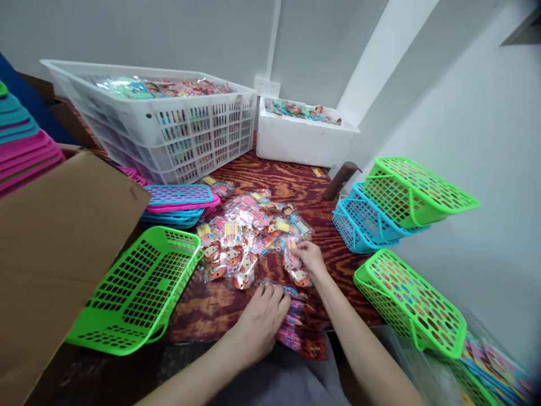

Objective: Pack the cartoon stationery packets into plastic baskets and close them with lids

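Observation:
My left hand [261,317] is closed over the top of a row of small plastic packets [293,330], pink and red with printed figures, at the table's near edge. Farther forward, my right hand [311,257] pinches a clear packet [292,259] with pink and yellow contents at the right side of a loose heap. That heap of shiny packets [249,217] shows cartoon faces and yellow pieces under the plastic. Just left of it stands a green plastic basket [139,282] with nothing in it.
Behind stand a large white crate [203,135] and a white foam box [304,135], both filled with packets. Stacked baskets [393,197], a lidded green basket [409,299] and a brown cylinder [340,179] are on the right. A cardboard box [63,242] and blue lids [180,194] occupy the left.

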Demonstrator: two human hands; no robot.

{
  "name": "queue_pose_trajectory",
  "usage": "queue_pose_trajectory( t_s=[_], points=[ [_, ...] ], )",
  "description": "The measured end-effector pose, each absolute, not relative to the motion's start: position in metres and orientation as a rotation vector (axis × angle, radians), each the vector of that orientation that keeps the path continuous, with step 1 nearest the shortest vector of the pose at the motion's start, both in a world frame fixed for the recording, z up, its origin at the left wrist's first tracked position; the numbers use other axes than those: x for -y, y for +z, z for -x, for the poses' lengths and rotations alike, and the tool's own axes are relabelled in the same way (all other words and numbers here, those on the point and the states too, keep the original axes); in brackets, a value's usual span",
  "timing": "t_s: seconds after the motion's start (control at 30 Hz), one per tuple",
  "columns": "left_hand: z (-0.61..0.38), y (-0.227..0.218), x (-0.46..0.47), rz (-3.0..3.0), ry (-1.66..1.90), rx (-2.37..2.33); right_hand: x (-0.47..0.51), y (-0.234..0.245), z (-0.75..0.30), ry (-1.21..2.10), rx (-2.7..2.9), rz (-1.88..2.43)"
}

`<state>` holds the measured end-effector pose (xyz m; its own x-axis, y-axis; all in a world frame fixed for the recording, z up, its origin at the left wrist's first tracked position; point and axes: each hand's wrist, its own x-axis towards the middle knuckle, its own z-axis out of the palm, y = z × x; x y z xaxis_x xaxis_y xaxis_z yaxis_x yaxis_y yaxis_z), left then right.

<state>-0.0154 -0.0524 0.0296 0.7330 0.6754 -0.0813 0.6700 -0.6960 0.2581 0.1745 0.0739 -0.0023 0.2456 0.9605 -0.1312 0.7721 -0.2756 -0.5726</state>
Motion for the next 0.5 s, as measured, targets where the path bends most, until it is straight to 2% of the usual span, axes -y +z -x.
queue_pose_trajectory(
  t_s=[0.27,0.5],
  points=[
    [0.011,0.027,0.052,-2.699,0.049,-1.095,-0.066,-0.002,-0.163,0.552,1.610,2.081],
    [0.013,0.030,0.055,-2.730,0.121,-1.104,-0.070,0.017,-0.188,0.820,1.700,1.865]
  ],
)
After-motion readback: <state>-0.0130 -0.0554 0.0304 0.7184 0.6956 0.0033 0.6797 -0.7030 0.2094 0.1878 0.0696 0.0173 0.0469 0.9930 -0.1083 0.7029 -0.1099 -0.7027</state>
